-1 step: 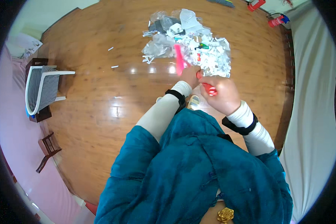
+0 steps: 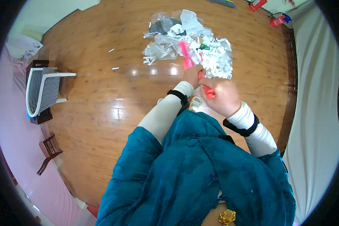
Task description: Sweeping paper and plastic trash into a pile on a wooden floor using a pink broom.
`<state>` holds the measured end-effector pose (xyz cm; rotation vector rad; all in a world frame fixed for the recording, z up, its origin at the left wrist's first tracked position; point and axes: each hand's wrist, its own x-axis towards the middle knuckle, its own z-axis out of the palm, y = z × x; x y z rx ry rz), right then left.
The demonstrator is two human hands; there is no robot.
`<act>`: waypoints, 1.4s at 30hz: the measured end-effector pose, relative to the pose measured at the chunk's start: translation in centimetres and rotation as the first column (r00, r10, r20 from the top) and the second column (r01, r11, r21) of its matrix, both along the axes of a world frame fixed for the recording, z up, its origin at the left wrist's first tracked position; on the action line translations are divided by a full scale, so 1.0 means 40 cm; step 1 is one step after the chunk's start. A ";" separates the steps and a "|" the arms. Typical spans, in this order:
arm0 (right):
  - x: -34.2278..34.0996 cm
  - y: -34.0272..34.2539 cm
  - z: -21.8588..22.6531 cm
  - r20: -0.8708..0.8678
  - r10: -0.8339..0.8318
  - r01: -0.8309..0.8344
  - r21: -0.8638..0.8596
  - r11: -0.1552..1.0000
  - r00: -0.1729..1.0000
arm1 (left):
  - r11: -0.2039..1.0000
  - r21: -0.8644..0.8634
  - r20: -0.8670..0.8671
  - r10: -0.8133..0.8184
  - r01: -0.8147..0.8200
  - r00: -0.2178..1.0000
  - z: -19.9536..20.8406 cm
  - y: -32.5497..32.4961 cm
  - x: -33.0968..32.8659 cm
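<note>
Head view, and from where I stand the person's left hand (image 2: 193,76), at one o'clock from the centre, is closed round a red handle (image 2: 209,92), while the right hand (image 2: 224,96), at two o'clock, is curled tight about its nearer end; a blurred pink length (image 2: 187,58) shows beyond the left fist, slanting toward twelve o'clock across a heap of pale scraps and clear plastic (image 2: 195,44); a white-framed chair (image 2: 43,90) stands at nine, two red fire extinguishers (image 2: 277,22) between one and two.
</note>
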<state>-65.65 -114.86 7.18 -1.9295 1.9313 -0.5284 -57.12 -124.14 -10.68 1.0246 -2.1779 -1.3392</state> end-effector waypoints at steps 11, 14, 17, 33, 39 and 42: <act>-0.161 0.185 0.210 0.079 0.144 -0.130 -0.159 0.979 0.986 | 0.982 -0.190 -0.016 -0.023 0.019 1.000 0.178 0.195 -0.103; -0.197 0.208 0.161 0.116 0.141 -0.134 -0.067 0.989 0.983 | 0.985 -0.132 0.109 -0.098 0.112 0.989 0.120 0.240 -0.097; -0.218 0.224 0.051 0.212 0.168 -0.157 -0.064 0.985 0.963 | 0.995 -0.041 0.169 -0.086 0.094 0.982 0.037 0.276 -0.093; -0.168 0.154 0.119 0.214 0.354 -0.302 -0.242 0.922 0.910 | 0.983 -0.180 0.131 -0.013 0.037 0.991 0.165 0.192 -0.020; -0.023 0.008 0.033 0.281 0.564 -0.513 -0.240 0.824 0.776 | 0.958 -0.282 0.328 0.150 -0.055 0.933 0.119 0.115 0.269; 0.077 -0.087 0.006 0.268 0.660 -0.633 -0.191 0.751 0.702 | 0.967 -0.224 0.421 0.205 -0.118 0.884 0.093 0.061 0.413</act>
